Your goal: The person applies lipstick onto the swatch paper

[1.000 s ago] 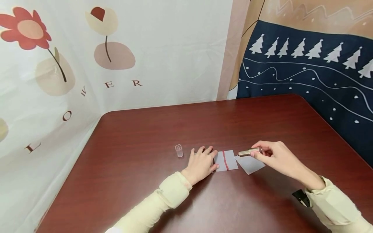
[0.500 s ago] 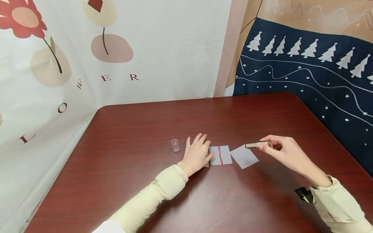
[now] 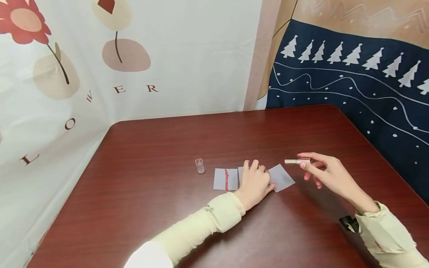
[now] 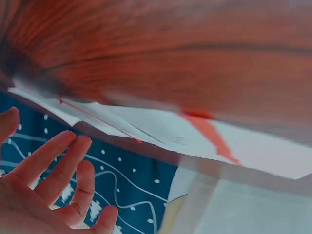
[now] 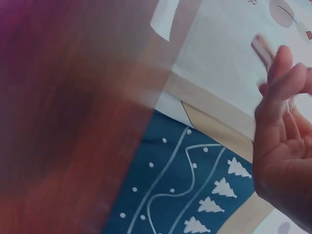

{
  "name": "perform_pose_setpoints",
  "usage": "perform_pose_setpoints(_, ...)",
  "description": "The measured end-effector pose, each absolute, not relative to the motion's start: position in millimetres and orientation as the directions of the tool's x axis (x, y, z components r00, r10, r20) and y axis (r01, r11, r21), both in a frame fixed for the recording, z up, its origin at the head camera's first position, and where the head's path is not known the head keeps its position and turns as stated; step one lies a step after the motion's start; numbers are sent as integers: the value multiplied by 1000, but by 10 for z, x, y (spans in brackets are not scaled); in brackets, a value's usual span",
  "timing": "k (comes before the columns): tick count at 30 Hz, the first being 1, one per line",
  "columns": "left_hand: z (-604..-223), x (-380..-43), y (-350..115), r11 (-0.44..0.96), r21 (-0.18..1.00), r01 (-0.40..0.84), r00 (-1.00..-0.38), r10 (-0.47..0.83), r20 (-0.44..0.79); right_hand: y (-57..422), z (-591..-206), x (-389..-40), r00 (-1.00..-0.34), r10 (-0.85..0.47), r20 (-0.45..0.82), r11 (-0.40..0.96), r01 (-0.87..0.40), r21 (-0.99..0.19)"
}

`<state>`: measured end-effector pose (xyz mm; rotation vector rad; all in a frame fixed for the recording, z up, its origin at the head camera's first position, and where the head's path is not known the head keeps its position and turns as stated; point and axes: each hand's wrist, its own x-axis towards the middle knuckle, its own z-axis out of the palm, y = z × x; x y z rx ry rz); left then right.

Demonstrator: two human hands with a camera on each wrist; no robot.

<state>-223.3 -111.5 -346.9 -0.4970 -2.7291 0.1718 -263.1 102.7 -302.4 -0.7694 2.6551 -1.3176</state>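
Observation:
My right hand (image 3: 323,171) pinches a slim gold lipstick (image 3: 296,161) between thumb and fingers, level and beyond the right paper. Its small reddish end points left. My left hand (image 3: 255,184) lies over the middle paper (image 3: 240,174) and covers most of it, thumb at the near edge of the right paper (image 3: 282,178), which looks blank. The left paper (image 3: 219,179) bears one red stripe. In the left wrist view the fingers are relaxed and spread beside the papers, and a second red stripe (image 4: 100,119) shows on the middle paper.
A clear plastic cap (image 3: 200,166) lies on the dark red wooden table (image 3: 161,149), left of the papers. Behind the table hang a white flower-print cloth (image 3: 194,56) and a navy cloth with white trees (image 3: 335,78).
My left hand has shifted right, from the left paper to the middle one, so the left paper's stripe now shows. The right hand has moved the lipstick slightly away, off the right paper.

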Motion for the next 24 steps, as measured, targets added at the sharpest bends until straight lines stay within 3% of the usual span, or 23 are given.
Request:
perform_pose_setpoints(6, -3535, -2262, -1013, 920, -243, 309, -888, 370, 274, 1037, -3085, -2641, -854, -483, 192, 358, -392, -847)
perform_pose_setpoints(10, -3555, -2284, -1028, 925, -200, 323, -887, 370, 277, 1033, -3102, -2637, -842, -505, 192, 332, -395, -857)
perform_pose_setpoints(19, -3516, -2367, -1188, 913, -3, 408, -903, 404, 149, 970, -3073, -2658, -868, -475, 143, 517, -407, -753)
perform_pose_setpoints(24, -3489, -2362, -1214, 923, 30, 384, -920, 379, 102, 959, -3183, -2774, -859, -502, 103, 594, -428, -681)
